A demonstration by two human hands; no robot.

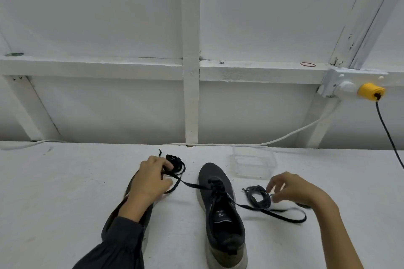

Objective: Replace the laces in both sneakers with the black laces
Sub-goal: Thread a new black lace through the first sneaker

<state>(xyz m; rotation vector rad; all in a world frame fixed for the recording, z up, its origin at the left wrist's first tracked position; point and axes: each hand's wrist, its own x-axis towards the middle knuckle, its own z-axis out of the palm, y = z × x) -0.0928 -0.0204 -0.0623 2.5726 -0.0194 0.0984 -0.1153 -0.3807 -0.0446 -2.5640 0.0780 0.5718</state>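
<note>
Black flat shoelace (273, 213) is threaded through the eyelets of the dark grey knit sneaker (220, 220) standing at the centre of the white tabletop (54, 192), toe away from us. One end runs right in a long loop on the table and the other runs left. We record the left hand (150, 179) with its fingers curled round a bunched black lace (175, 162), above a second dark sneaker (129, 188) mostly hidden under that arm. The right hand (295, 190) hovers with bent fingers just beside a small coil of dark grey round lace (259, 196). We cannot tell whether it pinches the coil's end. A clear plastic container (253, 164) sits behind the coil.
</note>
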